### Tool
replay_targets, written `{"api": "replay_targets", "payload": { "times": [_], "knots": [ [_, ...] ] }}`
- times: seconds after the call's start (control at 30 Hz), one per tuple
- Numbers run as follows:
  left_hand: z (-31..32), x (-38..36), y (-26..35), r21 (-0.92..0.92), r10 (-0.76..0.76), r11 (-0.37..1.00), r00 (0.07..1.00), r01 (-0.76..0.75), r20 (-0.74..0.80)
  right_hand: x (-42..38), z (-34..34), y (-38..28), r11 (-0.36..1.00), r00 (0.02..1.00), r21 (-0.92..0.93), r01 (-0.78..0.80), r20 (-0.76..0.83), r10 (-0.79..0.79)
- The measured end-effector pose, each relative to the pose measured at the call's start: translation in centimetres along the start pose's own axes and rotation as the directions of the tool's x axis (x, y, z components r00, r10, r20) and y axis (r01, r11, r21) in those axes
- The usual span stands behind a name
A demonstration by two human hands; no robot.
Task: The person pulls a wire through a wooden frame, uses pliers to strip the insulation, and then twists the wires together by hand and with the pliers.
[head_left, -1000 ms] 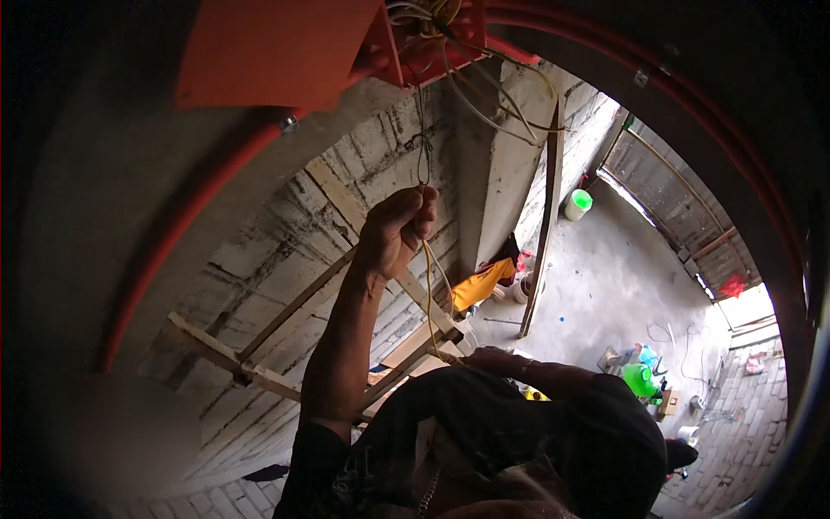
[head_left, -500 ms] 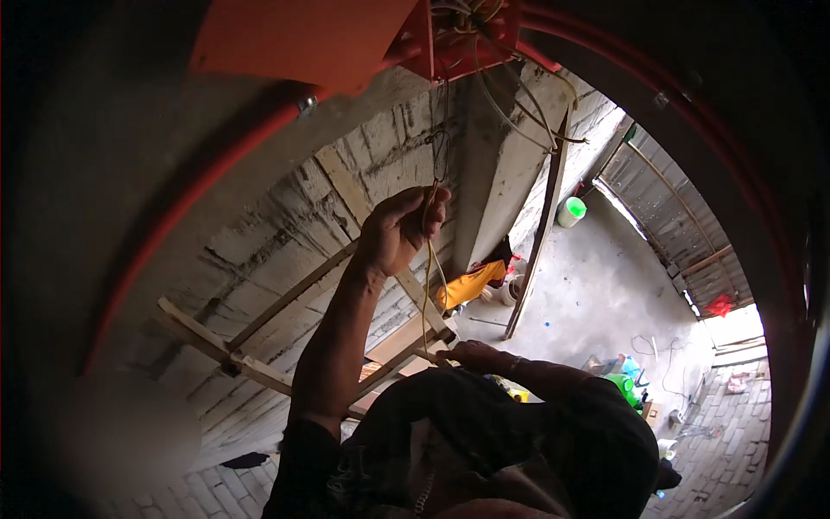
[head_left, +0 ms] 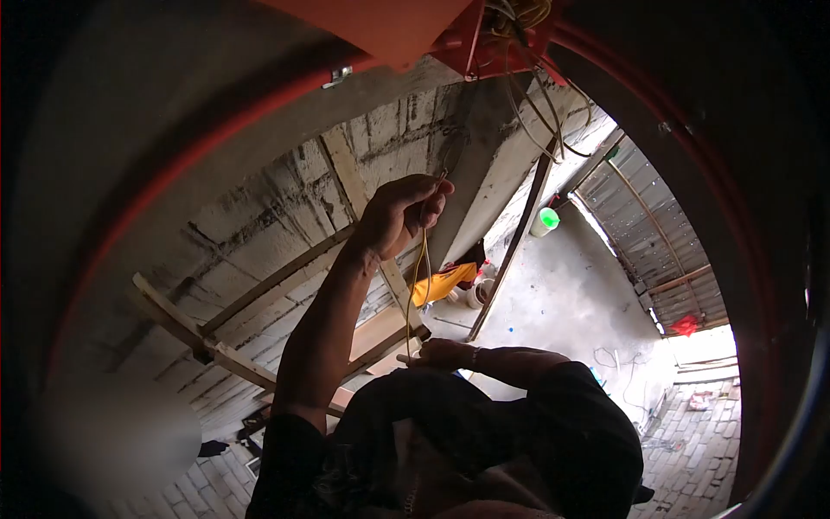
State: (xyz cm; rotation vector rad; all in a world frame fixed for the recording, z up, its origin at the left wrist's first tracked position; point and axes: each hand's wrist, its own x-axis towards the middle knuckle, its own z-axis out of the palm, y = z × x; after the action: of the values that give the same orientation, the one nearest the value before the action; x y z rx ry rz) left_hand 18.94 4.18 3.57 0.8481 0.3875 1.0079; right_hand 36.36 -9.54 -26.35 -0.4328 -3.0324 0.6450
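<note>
While the left hand (head_left: 402, 212) is raised below the red box (head_left: 510, 48), the yellow wire (head_left: 410, 298) is pinched in its curled fingers and trailed down to the right hand (head_left: 441, 353). That hand is held low, fingers bent; a pale tip (head_left: 405, 357) is seen beside them, but its grip cannot be told. The wooden frame (head_left: 350, 182) is set behind the raised hand, loose wires (head_left: 558, 130) are left dangling nearby, and the upper view is partly blocked by an orange panel (head_left: 380, 22).
</note>
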Motion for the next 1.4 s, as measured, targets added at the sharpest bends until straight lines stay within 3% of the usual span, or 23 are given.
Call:
{"api": "replay_targets", "payload": {
  "times": [0.13, 0.37, 0.47, 0.5, 0.57, 0.63, 0.67, 0.7, 0.73, 0.77, 0.8, 0.83, 0.9, 0.97, 1.0, 1.03, 1.1, 1.13, 1.17, 1.27, 1.3, 1.37, 1.4],
  "knots": [
    [-0.1, -0.3, -0.1, 0.000, 0.039, 0.999, 0.999, -0.039, 0.000, -2.0, -0.7, 0.1, 0.978, 0.989, 0.176, -0.112, 0.118, 0.091],
    [-0.2, 0.3, 0.0, 0.182, 0.040, 0.983, 0.999, -0.038, -0.006, -6.4, 0.2, 0.3, 0.901, 0.941, 0.273, -0.337, 0.080, 0.327],
    [-0.1, 0.6, -0.3, 0.172, 0.041, 0.984, 0.999, -0.034, -0.033, -8.5, 1.0, 1.1, 0.922, 0.964, 0.309, -0.231, -0.053, 0.259],
    [0.1, 0.6, -0.4, 0.174, 0.040, 0.984, 0.998, -0.031, -0.051, -9.5, 1.0, 1.5, 0.915, 0.960, 0.386, -0.116, -0.194, 0.203],
    [0.4, 0.7, -0.5, 0.169, 0.072, 0.984, 0.996, -0.062, -0.052, -10.2, -3.7, 0.5, 0.911, 0.966, 0.407, -0.060, -0.208, 0.156],
    [-0.1, 0.8, -0.5, 0.216, 0.062, 0.975, 0.997, -0.051, -0.045, -12.3, -5.6, -0.2, 0.689, 0.920, 0.652, -0.317, 0.035, 0.390],
    [-0.6, 0.9, -0.5, 0.199, 0.044, 0.979, 0.999, -0.040, -0.017, -12.9, -8.6, -0.9, 0.811, 0.951, 0.572, -0.125, -0.164, 0.262],
    [-0.7, 0.9, -0.4, 0.200, 0.038, 0.979, 0.999, -0.035, -0.014, -13.8, -9.9, -1.1, 0.871, 0.946, 0.464, -0.164, -0.177, 0.272],
    [-0.8, 1.0, -0.4, 0.198, 0.053, 0.979, 0.999, -0.051, -0.001, -14.4, -11.9, -2.0, 0.824, 0.908, 0.553, -0.122, -0.273, 0.317],
    [-0.8, 1.0, -0.5, 0.193, 0.064, 0.979, 0.998, -0.065, 0.011, -14.9, -12.9, -2.5, 0.769, 0.854, 0.562, -0.304, -0.196, 0.481],
    [-0.3, 0.9, -0.5, 0.218, 0.077, 0.974, 0.996, -0.068, -0.035, -15.1, -14.5, -2.3, 0.956, 0.906, 0.178, -0.235, -0.316, 0.282],
    [-0.6, 1.1, -0.6, 0.242, 0.079, 0.968, 0.997, -0.071, -0.021, -15.3, -16.3, -2.3, 0.943, 0.907, 0.276, -0.187, -0.319, 0.274],
    [-0.3, 0.9, -0.5, 0.261, 0.100, 0.960, 0.995, -0.099, 0.010, -14.5, -20.4, -5.5, 0.758, 0.735, 0.431, -0.489, -0.265, 0.624],
    [0.5, 0.7, -0.5, 0.282, 0.110, 0.954, 0.994, -0.099, -0.025, -13.9, -22.6, -7.2, 0.612, 0.663, 0.585, -0.532, -0.161, 0.731],
    [0.6, 0.7, -0.6, 0.292, 0.110, 0.952, 0.993, -0.093, -0.040, -14.2, -23.1, -6.5, 0.680, 0.760, 0.507, -0.530, -0.071, 0.646],
    [0.7, 0.7, -0.5, 0.302, 0.112, 0.949, 0.992, -0.091, -0.054, -14.2, -23.0, -6.2, 0.759, 0.871, 0.603, -0.245, -0.206, 0.445],
    [0.5, 0.8, -0.4, 0.301, 0.088, 0.950, 0.996, -0.083, -0.001, -13.7, -22.2, -5.7, 0.235, 0.921, 0.963, -0.131, 0.030, 0.389],
    [1.0, 0.5, -0.2, 0.344, 0.109, 0.935, 0.993, -0.088, -0.043, -13.0, -22.9, -6.1, 0.124, 0.935, 0.980, -0.158, 0.108, 0.337],
    [1.2, 0.4, -0.1, 0.384, 0.134, 0.919, 0.987, -0.092, -0.085, -12.4, -22.3, -5.5, 0.211, 0.942, 0.959, -0.191, 0.119, 0.313],
    [1.3, 0.2, 0.0, 0.394, 0.129, 0.913, 0.991, -0.101, -0.045, -9.7, -20.0, -4.1, 0.200, 0.937, 0.959, -0.202, 0.130, 0.324],
    [1.5, 0.0, 0.1, 0.386, 0.143, 0.916, 0.989, -0.114, -0.048, -8.7, -18.3, -3.5, 0.380, 0.962, 0.925, 0.014, -0.116, 0.248],
    [1.7, -0.3, 0.2, 0.411, 0.137, 0.906, 0.989, -0.104, -0.050, -6.0, -17.7, -4.2, 0.466, 0.943, 0.884, 0.036, -0.185, 0.278],
    [2.1, -0.5, 0.3, 0.421, 0.162, 0.899, 0.985, -0.119, -0.068, -4.9, -18.6, -6.0, 0.301, 0.917, 0.953, 0.045, -0.159, 0.365]
  ]
}}
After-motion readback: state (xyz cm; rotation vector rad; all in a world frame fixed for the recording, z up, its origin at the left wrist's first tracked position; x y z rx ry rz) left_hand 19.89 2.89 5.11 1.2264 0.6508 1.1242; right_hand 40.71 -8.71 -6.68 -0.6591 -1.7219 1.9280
